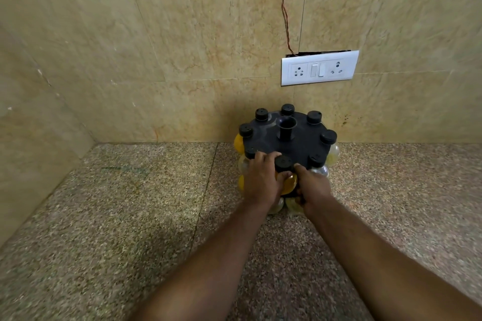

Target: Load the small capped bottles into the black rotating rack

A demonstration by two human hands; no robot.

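At the far left there is only speckled granite worktop running into the tiled corner. Moving in, the left hand sits on the near-left side of the black rotating rack. Its fingers are bent over the rim of the top disc, and its thumb side lies against the bottle in front. That grip looks like steadying, though the hand hides how firmly it holds.

Between the two hands stands the front bottle. It is upright in the nearest slot, its black cap above the disc and its amber body below, with its long axis vertical. The other capped bottles ring the disc, every visible slot filled, and more sit in a lower tier.

The right hand comes in from the near-right. Its forefinger points up beside the cap and its other fingers curl round the bottle's lower body, a closed grip.

The bottle lies directly ahead of both hands, and the right looks slightly better placed to press it home. I judge loading nearly done.

On the wall at the upper right are a white socket plate and a thin wire.
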